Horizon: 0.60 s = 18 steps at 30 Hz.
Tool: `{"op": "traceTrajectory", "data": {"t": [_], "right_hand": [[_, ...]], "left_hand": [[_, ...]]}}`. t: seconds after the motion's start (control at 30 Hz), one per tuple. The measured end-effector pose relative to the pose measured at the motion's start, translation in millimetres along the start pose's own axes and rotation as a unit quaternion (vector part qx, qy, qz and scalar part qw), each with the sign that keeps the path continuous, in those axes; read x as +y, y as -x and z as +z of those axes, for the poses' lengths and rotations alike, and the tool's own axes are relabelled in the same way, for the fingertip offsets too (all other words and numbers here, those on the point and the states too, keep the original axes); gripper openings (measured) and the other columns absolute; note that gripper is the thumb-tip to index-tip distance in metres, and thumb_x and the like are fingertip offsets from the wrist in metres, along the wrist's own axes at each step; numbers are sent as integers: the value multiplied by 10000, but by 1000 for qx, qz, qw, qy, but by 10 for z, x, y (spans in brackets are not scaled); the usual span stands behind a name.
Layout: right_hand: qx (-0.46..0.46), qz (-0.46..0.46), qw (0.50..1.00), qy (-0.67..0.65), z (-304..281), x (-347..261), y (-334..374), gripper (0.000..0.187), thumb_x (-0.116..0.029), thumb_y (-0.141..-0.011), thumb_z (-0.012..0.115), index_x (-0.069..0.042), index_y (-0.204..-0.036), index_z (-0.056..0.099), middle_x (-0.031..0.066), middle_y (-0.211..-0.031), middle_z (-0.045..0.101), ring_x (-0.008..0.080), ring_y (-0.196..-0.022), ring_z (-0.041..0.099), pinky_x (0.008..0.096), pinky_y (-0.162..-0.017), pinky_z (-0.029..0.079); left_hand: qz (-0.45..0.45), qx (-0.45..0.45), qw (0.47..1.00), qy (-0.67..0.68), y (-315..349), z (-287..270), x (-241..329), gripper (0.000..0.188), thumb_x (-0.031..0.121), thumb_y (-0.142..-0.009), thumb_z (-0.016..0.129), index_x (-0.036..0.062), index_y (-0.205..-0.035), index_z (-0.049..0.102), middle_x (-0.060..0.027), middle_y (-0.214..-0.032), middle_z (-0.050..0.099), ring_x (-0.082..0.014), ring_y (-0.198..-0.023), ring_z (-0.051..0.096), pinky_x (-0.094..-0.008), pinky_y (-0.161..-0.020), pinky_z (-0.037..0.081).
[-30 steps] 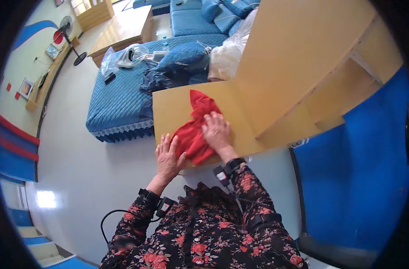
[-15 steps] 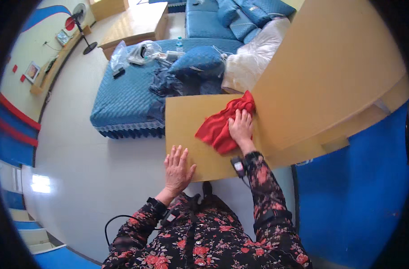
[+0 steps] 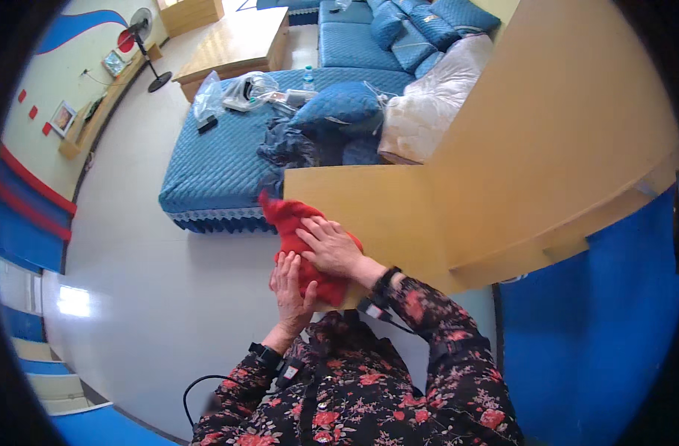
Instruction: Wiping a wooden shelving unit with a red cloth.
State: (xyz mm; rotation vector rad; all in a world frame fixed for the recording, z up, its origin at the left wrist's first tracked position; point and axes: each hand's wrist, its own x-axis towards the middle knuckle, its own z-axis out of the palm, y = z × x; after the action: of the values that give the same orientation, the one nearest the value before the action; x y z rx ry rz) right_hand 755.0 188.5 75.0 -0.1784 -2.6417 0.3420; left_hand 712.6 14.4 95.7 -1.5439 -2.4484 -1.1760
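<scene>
A crumpled red cloth (image 3: 286, 217) lies on the left end of a yellowish wooden surface (image 3: 384, 195), and part of it hangs over the left edge. My right hand (image 3: 330, 248) presses flat on top of the cloth, fingers stretched out and pointing up and left. Just below and to the left, my left hand (image 3: 290, 296) rests at the surface's edge with fingers extended; its fingertips touch the cloth's lower left part. Both palms face down, and what lies beneath them is hidden.
To the right a tall wooden panel (image 3: 548, 141) rises from the surface. Beyond stands a blue quilted sofa (image 3: 213, 163) with plastic bags, a bottle (image 3: 308, 78) and a cushion (image 3: 336, 104). A low wooden table (image 3: 235, 37) and a standing fan (image 3: 147, 52) are farther back.
My right hand has slid the red cloth left and nearer, away from the tall panel to the surface's left edge. My left hand stays near that edge, now touching the cloth.
</scene>
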Motion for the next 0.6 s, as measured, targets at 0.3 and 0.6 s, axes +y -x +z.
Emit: {"op": "traceTrajectory", "data": {"t": [0.3, 0.6], "right_hand": [[92, 410, 869, 262, -584, 1233, 548, 446, -362, -841, 496, -59, -1165, 535, 177, -1272, 479, 336, -1181, 434, 507, -945, 364], [34, 238, 963, 121, -418, -366, 1052, 518, -379, -818, 553, -64, -1225, 501, 157, -1304, 442, 325, -1227, 386, 464, -992, 326]], "left_hand": [[37, -76, 995, -44, 7, 36, 106, 585, 237, -837, 564, 23, -1338, 350, -182, -1376, 354, -347, -1331, 258, -463, -1060, 214], [43, -54, 997, -34, 46, 108, -34, 548, 286, -859, 540, 35, -1321, 385, -177, -1357, 386, -343, -1326, 268, -464, -1065, 193]]}}
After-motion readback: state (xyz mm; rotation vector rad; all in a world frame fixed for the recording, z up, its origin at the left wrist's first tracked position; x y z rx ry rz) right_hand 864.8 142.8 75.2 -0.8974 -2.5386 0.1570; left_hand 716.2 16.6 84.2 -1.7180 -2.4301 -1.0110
